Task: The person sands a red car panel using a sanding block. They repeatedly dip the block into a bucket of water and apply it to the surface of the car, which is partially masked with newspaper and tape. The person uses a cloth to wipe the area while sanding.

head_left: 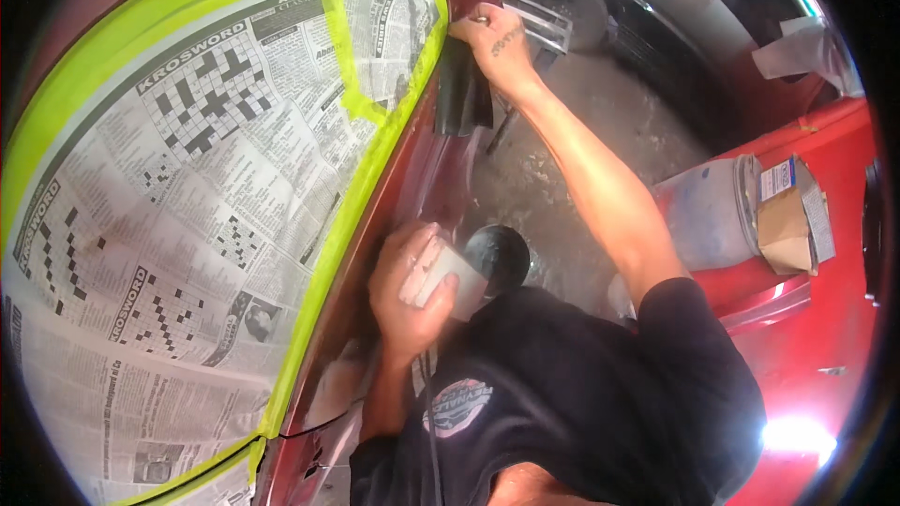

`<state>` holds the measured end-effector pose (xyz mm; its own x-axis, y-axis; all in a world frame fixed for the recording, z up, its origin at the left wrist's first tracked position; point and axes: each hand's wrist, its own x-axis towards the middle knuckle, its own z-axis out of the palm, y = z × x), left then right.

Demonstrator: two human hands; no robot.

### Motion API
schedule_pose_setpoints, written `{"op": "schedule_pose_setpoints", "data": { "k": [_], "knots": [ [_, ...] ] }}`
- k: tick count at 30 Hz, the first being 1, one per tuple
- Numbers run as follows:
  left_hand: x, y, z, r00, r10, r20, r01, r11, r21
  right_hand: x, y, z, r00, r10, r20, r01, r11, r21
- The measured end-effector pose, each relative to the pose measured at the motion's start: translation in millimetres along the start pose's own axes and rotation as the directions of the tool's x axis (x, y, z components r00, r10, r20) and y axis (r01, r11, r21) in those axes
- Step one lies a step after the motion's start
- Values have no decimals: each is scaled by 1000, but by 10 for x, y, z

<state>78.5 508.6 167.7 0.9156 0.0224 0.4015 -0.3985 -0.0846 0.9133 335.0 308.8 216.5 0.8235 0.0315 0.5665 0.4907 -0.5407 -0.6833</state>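
Observation:
My left hand (392,305) is wrapped round a pale, smeared rectangular block (433,274), thumb on its near face, close beside the dark red car body (405,189). Stretched far forward, my right hand (499,45) has its fingers closed against the red body just past the corner of the masked window. Whatever those fingers pinch is too small and too dark to name. Newspaper sheets (187,225) cover the car's windows, edged with bright yellow-green masking tape (349,220). A dark flap (464,98) hangs below my right hand.
A black round tub (497,258) sits low beyond the block, over the grey concrete floor (600,131). At right, a grey bucket (708,215) and an opened cardboard box (789,225) rest by a red panel (844,319). A metal-framed stand (544,19) is ahead, near another dark car (694,9).

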Motion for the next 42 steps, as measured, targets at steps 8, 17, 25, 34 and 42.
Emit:
{"op": "schedule_pose_setpoints", "data": {
  "k": [8, 17, 25, 34, 42],
  "knots": [
    [3, -32, 27, 1000, 20, -5, -20, 999, 48, 362, 33, -86, 1000, -7, 30, 7, 1000, -18],
    [-19, 41, -4, 1000, 1, -15, 1, 994, 106, 538, -201, -183, 986, -138, 90, 144, 987, -68],
    [10, 3, 101, 996, 36, -80, -20, 982, 190, 716, -118, -236, 924, -349, 157, 368, 922, -121],
    [9, -5, 156, 993, 20, -114, 4, 978, 209, 801, -143, -267, 879, -430, 207, 458, 881, -116],
    [17, 17, 163, 989, 20, -146, 11, 978, 210, 895, -181, -297, 859, -445, 253, 482, 870, -107]
  ]
}}
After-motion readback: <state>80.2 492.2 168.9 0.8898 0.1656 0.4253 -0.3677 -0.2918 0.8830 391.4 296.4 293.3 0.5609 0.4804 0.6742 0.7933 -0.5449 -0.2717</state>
